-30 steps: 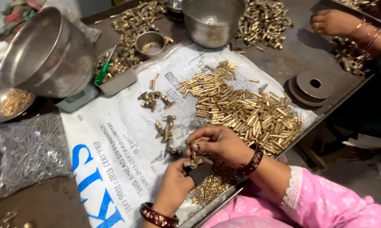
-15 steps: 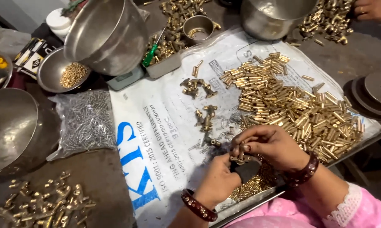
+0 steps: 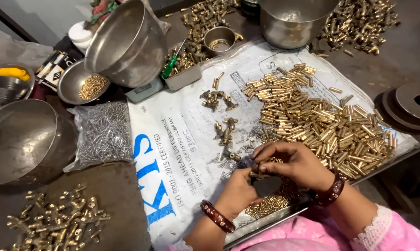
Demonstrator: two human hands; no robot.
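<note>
A: where's the part?
B: small brass fitting [image 3: 258, 174], pinched between left hand [image 3: 240, 191] and right hand [image 3: 293, 163], over the white sack [image 3: 182, 139], just beside the brass tube pile [image 3: 321, 121]
A: grip?
B: both hands clenched on it, fingertips only
A: handling?
B: likely rigid, dense for its size, smooth and slippery; best held by the body, not the thin ends

A single head-worn camera looks steeply down from above the seated person's own position, close over the hands [image 3: 270, 179] at the lower middle of the frame. It faces forward across the counter [image 3: 121, 195], taking in the white printed sack [image 3: 182, 139] out to the far steel bowls [image 3: 126, 42]. No second view overlaps it.
</note>
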